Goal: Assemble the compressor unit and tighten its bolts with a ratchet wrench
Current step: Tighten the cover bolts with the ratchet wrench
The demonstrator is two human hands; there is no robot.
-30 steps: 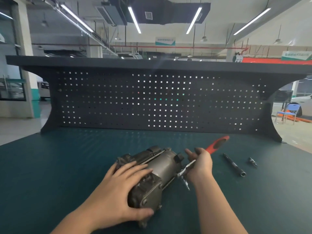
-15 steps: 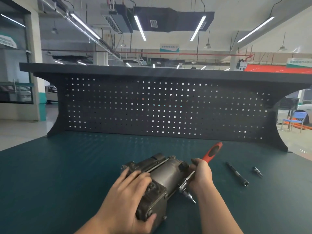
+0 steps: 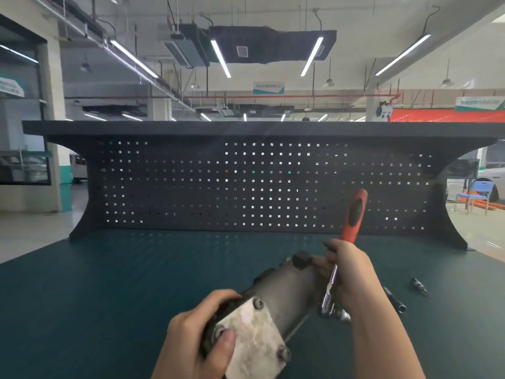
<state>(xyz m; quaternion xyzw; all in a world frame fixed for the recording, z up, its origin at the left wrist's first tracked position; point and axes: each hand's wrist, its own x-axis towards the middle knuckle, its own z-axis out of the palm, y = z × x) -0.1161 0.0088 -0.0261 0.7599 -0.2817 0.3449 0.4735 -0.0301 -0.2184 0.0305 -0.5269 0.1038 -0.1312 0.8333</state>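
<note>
Head view showed the compressor unit [image 3: 276, 302] lying tilted on the green table [image 3: 109, 283], its flat end plate [image 3: 254, 340] facing the camera. The left hand [image 3: 196, 337] gripped the plate end, thumb laid on the plate. The right hand [image 3: 347, 274] was clamped on the ratchet wrench [image 3: 352, 220], red handle pointing up, head beside the unit. An extension bar [image 3: 395, 299] and a small socket [image 3: 419, 286] lay just right of the forearm.

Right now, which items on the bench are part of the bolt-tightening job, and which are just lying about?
In use:
compressor unit, gripped by the left hand
ratchet wrench, gripped by the right hand

Lying about, untouched:
dark extension bar on the green bench top
small socket bit further right
</note>
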